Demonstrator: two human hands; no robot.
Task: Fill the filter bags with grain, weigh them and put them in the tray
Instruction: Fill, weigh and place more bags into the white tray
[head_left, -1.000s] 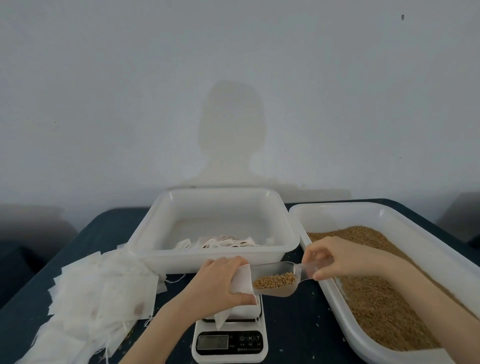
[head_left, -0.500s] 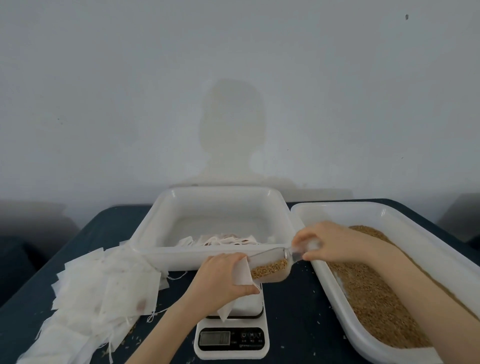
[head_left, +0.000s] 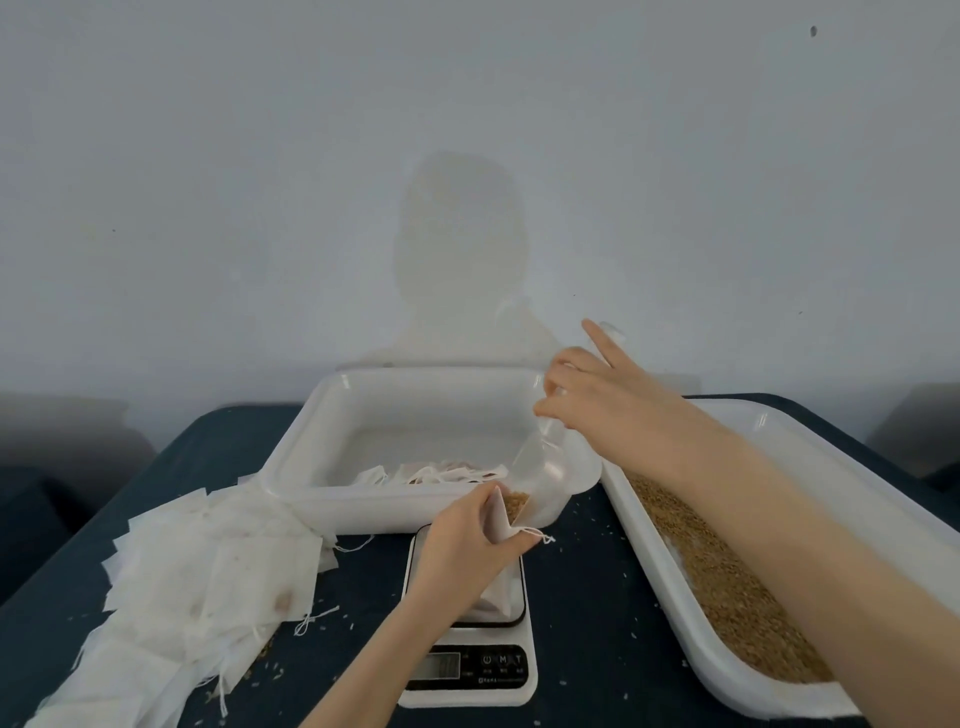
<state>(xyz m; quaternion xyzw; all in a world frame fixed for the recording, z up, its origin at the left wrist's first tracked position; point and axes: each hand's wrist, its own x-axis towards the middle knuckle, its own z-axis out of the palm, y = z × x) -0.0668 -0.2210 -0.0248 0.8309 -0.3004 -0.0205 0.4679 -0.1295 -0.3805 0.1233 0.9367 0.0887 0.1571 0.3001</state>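
The counter (head_left: 587, 597) is covered in dark blue cloth and stands against a plain pale grey wall (head_left: 311, 182). The person's shadow falls on the wall above the far tray. Loose grains lie scattered over the cloth.

Two white trays stand on the counter. The far tray (head_left: 306, 457) holds a small heap of filled bags (head_left: 436, 472) at its near side; their number cannot be told. The right tray (head_left: 769, 436) holds brown grain (head_left: 737, 597) over its floor.

One scale (head_left: 470, 670) stands at the near centre, its display towards the person; the reading is too blurred to tell.

One pile of empty bags (head_left: 208, 566) lies on the left, touching the near left corner of the far tray. The count is too large and overlapped to tell.

One clear scoop (head_left: 545, 480) is tilted steeply, mouth down, into the bag (head_left: 496, 519) held over the scale. Grain shows at the scoop's mouth.

The left hand (head_left: 467, 545) grips the bag, with the fingers curled round its open top; a drawstring hangs out beside the thumb. The right hand (head_left: 597, 389) holds the scoop's handle, with the fingers pinching it from above and the index finger straight, pointing up.
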